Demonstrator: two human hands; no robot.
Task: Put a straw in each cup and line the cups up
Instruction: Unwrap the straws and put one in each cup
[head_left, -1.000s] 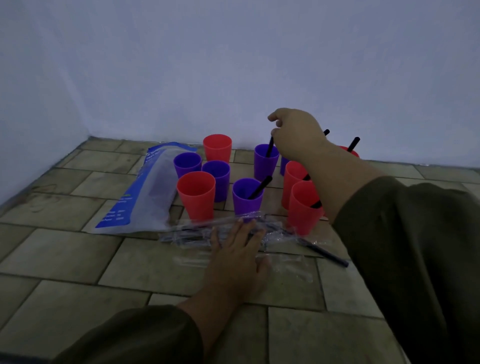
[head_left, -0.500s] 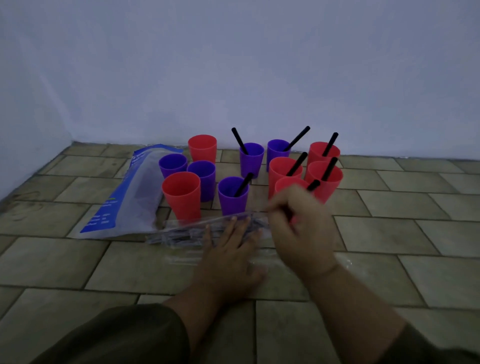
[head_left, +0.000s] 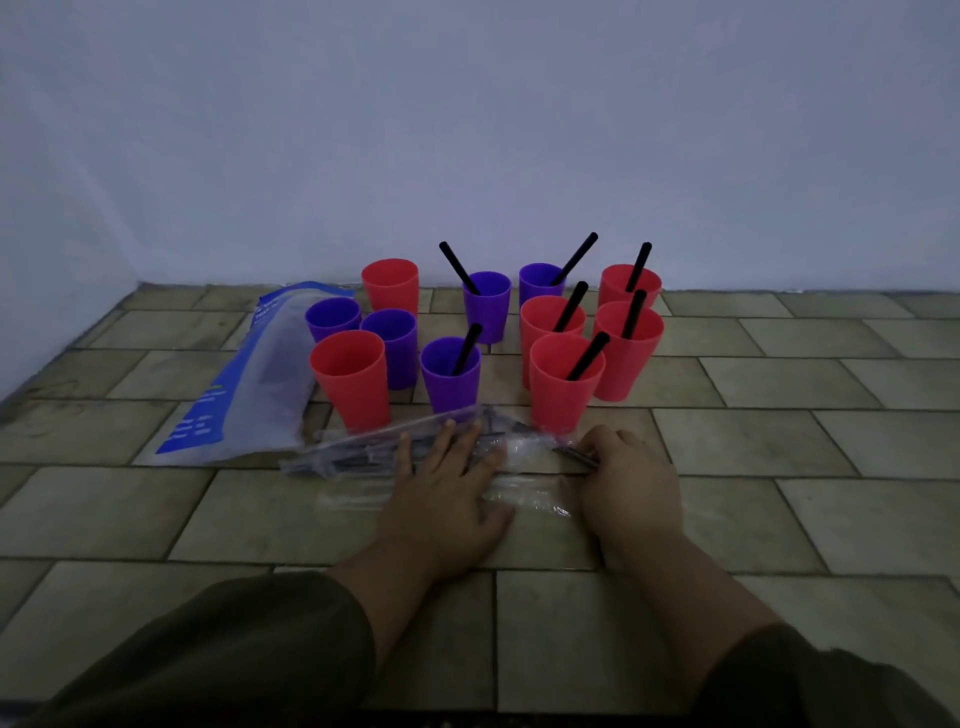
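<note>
**Getting the Next Straw Out**

The person is leaning over the tiled floor (head_left: 779, 441) with both hands down by the clear straw packet (head_left: 353, 457). The left hand (head_left: 447, 488) is lying flat on the packet with its fingers straight. It is pressing, not grabbing, most likely so the packet is not sliding away. The right hand (head_left: 631, 478) is curling its fingers and pinching the end of a black straw (head_left: 574, 455). That straw is poking out of the right end of the packet. It looks like the hand is pulling it free for the next cup.

The cups are standing in a bunch just behind the packet, near the wall (head_left: 467, 130). Seven of them are each holding a straw, like the front right red cup (head_left: 563, 400). Each straw is leaning on the rim of its cup because it is taller than the cup.

Four cups on the left are waiting with no straw:
- the back red cup (head_left: 390, 291)
- the left purple cup (head_left: 332, 319)
- the purple cup beside it (head_left: 392, 353)
- the front left red cup (head_left: 353, 389)

A blue and white bag (head_left: 244, 384) is lying flat just beside them.

So the straw job is looking more than half done. The cups are not making a row yet, so the lining up is waiting to be done.
</note>
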